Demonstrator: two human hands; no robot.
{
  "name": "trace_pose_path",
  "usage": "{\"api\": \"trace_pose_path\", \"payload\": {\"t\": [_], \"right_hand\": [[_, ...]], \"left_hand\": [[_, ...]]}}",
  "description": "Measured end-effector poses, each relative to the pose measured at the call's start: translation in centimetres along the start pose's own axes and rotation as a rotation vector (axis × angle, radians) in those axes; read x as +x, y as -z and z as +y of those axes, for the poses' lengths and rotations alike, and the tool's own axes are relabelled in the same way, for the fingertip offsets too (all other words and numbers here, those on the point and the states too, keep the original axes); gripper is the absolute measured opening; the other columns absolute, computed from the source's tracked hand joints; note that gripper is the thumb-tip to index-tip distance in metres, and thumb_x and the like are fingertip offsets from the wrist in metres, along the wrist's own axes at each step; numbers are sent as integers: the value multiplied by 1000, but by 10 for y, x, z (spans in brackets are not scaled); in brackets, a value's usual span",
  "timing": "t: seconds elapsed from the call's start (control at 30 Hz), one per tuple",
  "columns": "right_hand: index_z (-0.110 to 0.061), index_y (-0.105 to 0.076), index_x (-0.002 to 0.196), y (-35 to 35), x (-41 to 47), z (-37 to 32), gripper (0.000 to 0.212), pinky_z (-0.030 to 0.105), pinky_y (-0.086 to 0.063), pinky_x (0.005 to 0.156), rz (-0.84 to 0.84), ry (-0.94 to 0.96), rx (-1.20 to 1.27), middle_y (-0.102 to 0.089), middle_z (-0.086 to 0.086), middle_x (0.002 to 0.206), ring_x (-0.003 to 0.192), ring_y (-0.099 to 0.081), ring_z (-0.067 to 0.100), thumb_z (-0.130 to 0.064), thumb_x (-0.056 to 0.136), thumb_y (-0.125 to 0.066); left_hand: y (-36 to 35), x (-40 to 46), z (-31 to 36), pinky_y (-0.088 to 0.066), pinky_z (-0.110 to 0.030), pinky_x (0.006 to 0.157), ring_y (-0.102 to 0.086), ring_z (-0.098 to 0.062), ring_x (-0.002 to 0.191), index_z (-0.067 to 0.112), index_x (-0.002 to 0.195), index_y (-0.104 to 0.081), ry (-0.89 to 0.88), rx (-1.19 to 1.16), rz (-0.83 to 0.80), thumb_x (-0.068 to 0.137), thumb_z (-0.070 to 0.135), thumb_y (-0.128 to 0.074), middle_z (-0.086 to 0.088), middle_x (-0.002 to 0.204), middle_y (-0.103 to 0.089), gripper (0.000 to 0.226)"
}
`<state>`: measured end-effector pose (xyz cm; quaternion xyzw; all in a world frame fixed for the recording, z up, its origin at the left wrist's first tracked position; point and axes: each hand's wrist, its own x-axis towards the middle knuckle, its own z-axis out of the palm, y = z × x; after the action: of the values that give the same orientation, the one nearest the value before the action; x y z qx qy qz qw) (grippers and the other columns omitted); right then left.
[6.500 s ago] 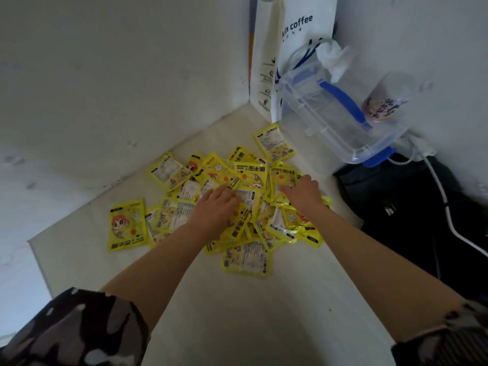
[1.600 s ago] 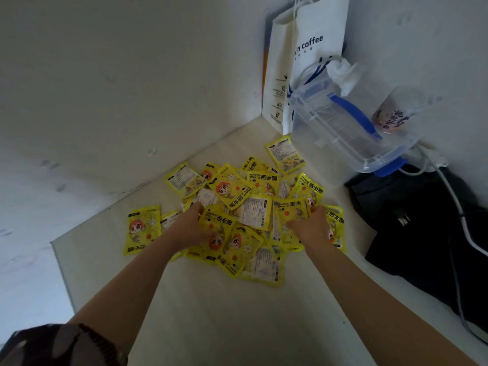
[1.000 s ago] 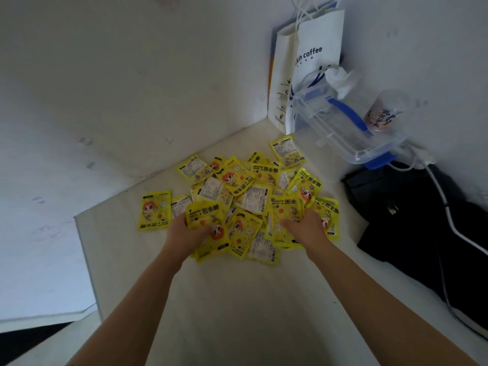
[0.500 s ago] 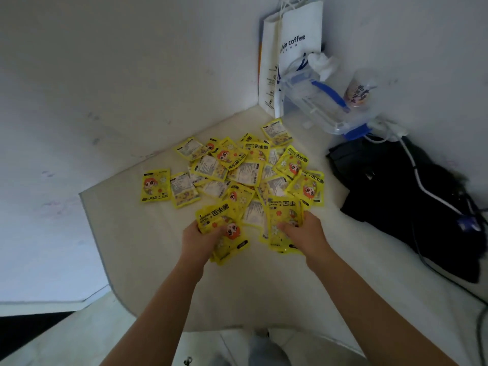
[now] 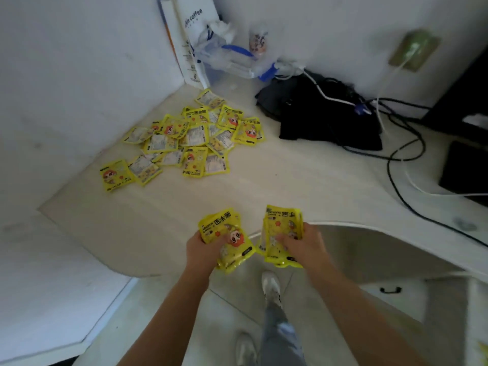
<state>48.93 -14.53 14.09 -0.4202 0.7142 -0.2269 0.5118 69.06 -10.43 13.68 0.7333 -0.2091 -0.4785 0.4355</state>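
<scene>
A heap of several yellow hand-warmer packets [image 5: 195,138] lies on the pale desk [image 5: 290,180] in the corner by the wall. My left hand [image 5: 203,249] grips a small stack of yellow packets [image 5: 224,233] at the desk's front edge. Beside it, my right hand [image 5: 301,244] holds another stack of yellow packets [image 5: 282,233], thumb on top. Both stacks hang over the edge of the desk, above the floor.
A white paper bag [image 5: 190,35], a clear plastic box with blue clips [image 5: 232,62] and a cup [image 5: 258,42] stand in the far corner. A black bag [image 5: 324,120] and cables [image 5: 401,143] lie at the right. My feet [image 5: 272,286] stand on the tiled floor below.
Both hands gathered packets from the heap and pulled them back to the desk's front edge. The view has backed away, so the heap now lies far off.
</scene>
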Motion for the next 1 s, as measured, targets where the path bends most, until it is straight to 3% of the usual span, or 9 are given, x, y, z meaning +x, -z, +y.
{"api": "trace_pose_path", "payload": {"t": [0.2,0.27,0.37,0.5,0.67,0.83,1.0], "right_hand": [[-17,-66,94,54,-68,81,27,38,-58,72,157,-143,169,-70,5,87,81,-68,24,-18,71,-80],[-16,-65,96,74,-85,103,28,38,-58,72,205,-177,215,-69,4,88,82,-68,24,-18,72,-80],[-18,-65,92,108,-111,137,24,31,-54,66,265,-197,285,-69,3,87,81,-67,22,-17,73,-79],[-23,-60,81,161,-145,185,19,26,-49,60,349,-220,319,-66,-1,80,75,-63,18,-16,75,-77],[-19,-59,88,230,-189,247,16,21,-41,49,415,-240,381,-63,-2,80,70,-58,11,-14,80,-73],[-14,-64,95,299,-217,307,22,30,-53,68,475,-281,392,-68,5,89,85,-64,24,-16,76,-75],[-21,-60,79,365,-231,345,17,14,-40,48,512,-252,368,-61,-7,72,68,-58,10,-12,77,-74]], "left_hand": [[-45,-63,-30,-57,-34,73,-70,-15,79,19,93,-70,-19,185,-231,75,14,-77,4,84,-74,20],[-63,-81,-37,-55,-28,67,-69,-11,76,20,90,-69,-39,230,-298,74,13,-77,7,82,-73,19],[-94,-112,-48,-51,-22,56,-67,-10,69,19,85,-68,-58,288,-376,74,10,-76,5,77,-72,16],[-138,-162,-74,-53,-25,60,-68,-17,73,16,88,-69,-70,342,-491,74,11,-77,-3,84,-74,18],[-198,-232,-111,-52,-20,54,-67,-14,69,17,90,-67,-70,365,-565,75,8,-75,1,81,-73,19],[-259,-294,-145,-52,-24,59,-69,-11,72,17,96,-66,-65,366,-605,76,9,-75,1,85,-73,23],[-317,-342,-167,-51,-23,59,-69,-12,75,16,99,-66,-73,358,-626,75,11,-77,-1,89,-74,26]]}}
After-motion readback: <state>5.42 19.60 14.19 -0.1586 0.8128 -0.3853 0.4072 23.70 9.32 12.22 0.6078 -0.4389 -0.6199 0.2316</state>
